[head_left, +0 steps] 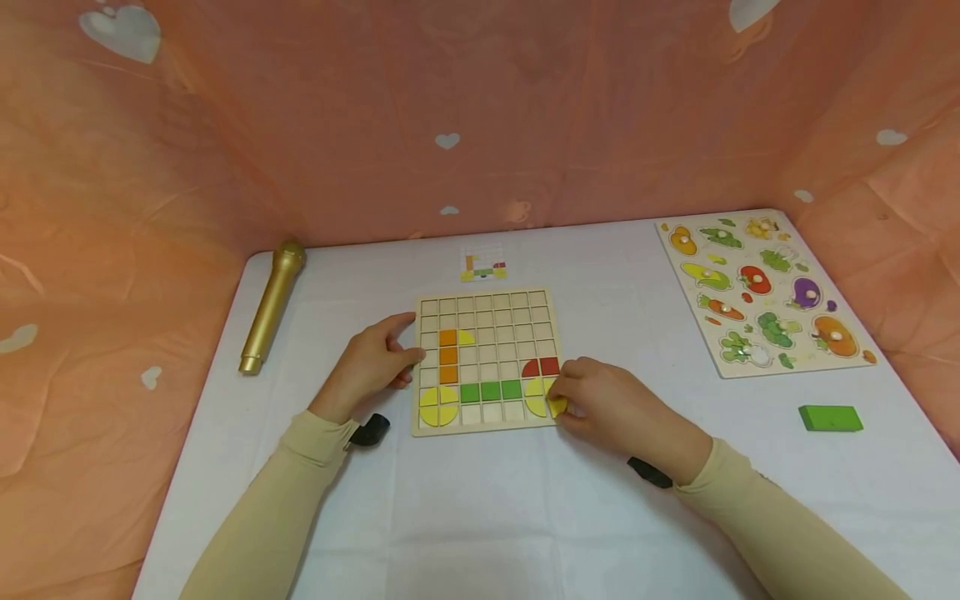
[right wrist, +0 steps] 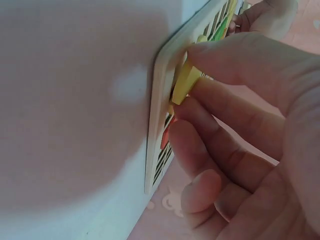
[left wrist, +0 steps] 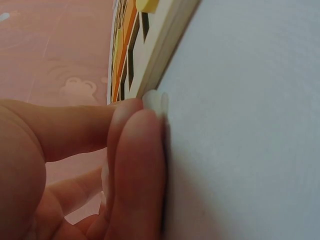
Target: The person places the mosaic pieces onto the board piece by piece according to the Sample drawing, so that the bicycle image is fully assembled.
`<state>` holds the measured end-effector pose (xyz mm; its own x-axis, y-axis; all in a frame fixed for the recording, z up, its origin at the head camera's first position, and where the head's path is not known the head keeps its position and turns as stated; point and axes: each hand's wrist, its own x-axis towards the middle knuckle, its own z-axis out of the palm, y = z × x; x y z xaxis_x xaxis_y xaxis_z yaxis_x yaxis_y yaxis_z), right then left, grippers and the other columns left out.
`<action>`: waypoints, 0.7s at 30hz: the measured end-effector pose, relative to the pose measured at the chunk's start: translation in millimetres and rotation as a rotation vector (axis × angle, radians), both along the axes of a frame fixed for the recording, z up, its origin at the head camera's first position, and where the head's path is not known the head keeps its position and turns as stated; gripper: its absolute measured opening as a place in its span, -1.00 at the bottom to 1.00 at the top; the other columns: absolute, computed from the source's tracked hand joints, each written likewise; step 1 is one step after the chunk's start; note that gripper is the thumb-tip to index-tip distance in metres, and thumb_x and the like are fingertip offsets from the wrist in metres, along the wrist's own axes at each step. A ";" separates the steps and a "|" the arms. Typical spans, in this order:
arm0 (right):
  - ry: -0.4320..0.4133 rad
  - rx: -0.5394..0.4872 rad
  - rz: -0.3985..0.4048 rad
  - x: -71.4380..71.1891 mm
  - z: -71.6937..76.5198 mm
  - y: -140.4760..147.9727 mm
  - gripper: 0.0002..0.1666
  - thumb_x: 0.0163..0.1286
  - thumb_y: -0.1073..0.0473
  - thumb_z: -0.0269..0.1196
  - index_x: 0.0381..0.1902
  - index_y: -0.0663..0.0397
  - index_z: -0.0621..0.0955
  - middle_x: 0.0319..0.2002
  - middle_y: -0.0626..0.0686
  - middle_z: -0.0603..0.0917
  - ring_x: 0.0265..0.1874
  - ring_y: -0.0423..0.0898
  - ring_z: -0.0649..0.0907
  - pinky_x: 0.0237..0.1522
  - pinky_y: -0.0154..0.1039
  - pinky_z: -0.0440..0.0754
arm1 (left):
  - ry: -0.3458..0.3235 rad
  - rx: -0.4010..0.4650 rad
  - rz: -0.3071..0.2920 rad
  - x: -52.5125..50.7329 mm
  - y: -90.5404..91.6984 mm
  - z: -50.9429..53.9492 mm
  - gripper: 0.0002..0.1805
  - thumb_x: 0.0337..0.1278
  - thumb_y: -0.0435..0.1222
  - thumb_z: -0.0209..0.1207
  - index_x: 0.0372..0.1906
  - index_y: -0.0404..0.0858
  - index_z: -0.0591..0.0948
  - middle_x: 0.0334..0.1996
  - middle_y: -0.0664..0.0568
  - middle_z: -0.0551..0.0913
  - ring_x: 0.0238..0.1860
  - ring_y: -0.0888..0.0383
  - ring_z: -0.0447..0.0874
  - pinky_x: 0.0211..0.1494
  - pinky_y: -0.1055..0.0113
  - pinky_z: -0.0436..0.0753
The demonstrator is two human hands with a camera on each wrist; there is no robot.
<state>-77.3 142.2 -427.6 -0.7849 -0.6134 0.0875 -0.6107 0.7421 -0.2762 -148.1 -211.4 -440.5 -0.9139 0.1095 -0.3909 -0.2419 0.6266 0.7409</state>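
A square wooden grid board (head_left: 491,412) lies on the table. My left hand (head_left: 371,362) rests at its left edge, the fingertips touching the rim in the left wrist view. With thumb and index finger, my right hand (head_left: 603,396) pinches a yellow quarter-circle tile (right wrist: 185,82), tilted over the board's lower right corner. Other yellow tiles form a circle (head_left: 438,406) at the lower left. Orange squares (head_left: 447,356) stand in a column, with a yellow quarter-circle beside the top one. Green squares (head_left: 491,391) make a row, and red tiles (head_left: 550,367) sit above the right yellow group.
Behind the board lies a small pattern card (head_left: 483,263). A gold microphone-shaped object (head_left: 270,312) is at the left. To the right are a vegetable peg puzzle (head_left: 765,292) and a green block (head_left: 831,418). Orange cloth (head_left: 480,100) hangs along the table's back and sides.
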 end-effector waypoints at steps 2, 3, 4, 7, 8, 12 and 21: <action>0.018 -0.001 0.009 0.5 -0.9 -0.5 -0.79 0.19 0.30 0.56 -0.23 -0.04 0.80 -0.26 -0.12 0.67 -0.21 -0.16 0.66 -0.17 -0.22 0.71 | 0.002 0.001 -0.001 -0.2 -0.1 0.0 -0.18 0.44 -0.20 0.38 0.69 -0.01 0.31 -0.35 -0.08 0.65 -0.45 0.09 0.72 -0.27 0.30 0.78; 0.027 -0.003 0.012 0.4 -1.3 -0.7 -0.79 0.18 0.30 0.56 -0.24 -0.04 0.80 -0.26 -0.12 0.67 -0.21 -0.15 0.66 -0.18 -0.22 0.71 | 0.002 0.000 -0.002 -0.3 -0.2 0.0 -0.18 0.44 -0.20 0.38 0.69 -0.01 0.31 -0.36 -0.08 0.65 -0.45 0.09 0.72 -0.27 0.31 0.78; 0.034 -0.002 0.014 0.4 -1.6 -0.9 -0.78 0.18 0.30 0.57 -0.24 -0.04 0.79 -0.27 -0.12 0.67 -0.21 -0.15 0.67 -0.18 -0.21 0.71 | 0.002 0.001 -0.004 -0.3 -0.2 0.1 -0.18 0.44 -0.20 0.37 0.70 -0.01 0.31 -0.35 -0.08 0.65 -0.45 0.09 0.72 -0.27 0.31 0.78; 0.046 0.005 0.016 -0.1 -2.0 -1.4 -0.77 0.17 0.30 0.58 -0.22 -0.03 0.80 -0.27 -0.11 0.66 -0.20 -0.14 0.67 -0.17 -0.21 0.72 | 0.002 -0.002 -0.005 -0.3 -0.2 0.2 -0.18 0.44 -0.20 0.38 0.70 -0.02 0.31 -0.36 -0.07 0.65 -0.45 0.10 0.72 -0.27 0.31 0.78; 0.048 0.007 0.016 -0.3 -1.9 -1.5 -0.76 0.17 0.30 0.58 -0.22 -0.02 0.80 -0.27 -0.11 0.66 -0.19 -0.14 0.67 -0.17 -0.21 0.72 | 0.001 -0.003 -0.004 -0.2 -0.2 0.1 -0.18 0.44 -0.20 0.38 0.69 -0.02 0.31 -0.36 -0.08 0.65 -0.45 0.09 0.72 -0.27 0.31 0.78; 0.053 0.008 0.010 -1.1 -1.9 -1.0 -0.74 0.15 0.32 0.58 -0.19 -0.01 0.82 -0.25 -0.11 0.68 -0.18 -0.13 0.69 -0.15 -0.20 0.74 | 0.004 0.000 -0.001 0.5 -0.3 0.0 -0.19 0.44 -0.20 0.38 0.69 -0.01 0.32 -0.34 -0.09 0.65 -0.44 0.08 0.72 -0.27 0.30 0.79; 0.049 -0.020 0.005 -1.8 -4.3 0.5 -0.75 0.17 0.36 0.56 -0.20 0.02 0.82 -0.25 -0.10 0.70 -0.17 -0.13 0.71 -0.15 -0.20 0.75 | 0.008 0.011 -0.002 1.3 -0.2 1.1 -0.19 0.45 -0.21 0.38 0.69 -0.02 0.32 -0.35 -0.09 0.65 -0.44 0.08 0.72 -0.27 0.29 0.79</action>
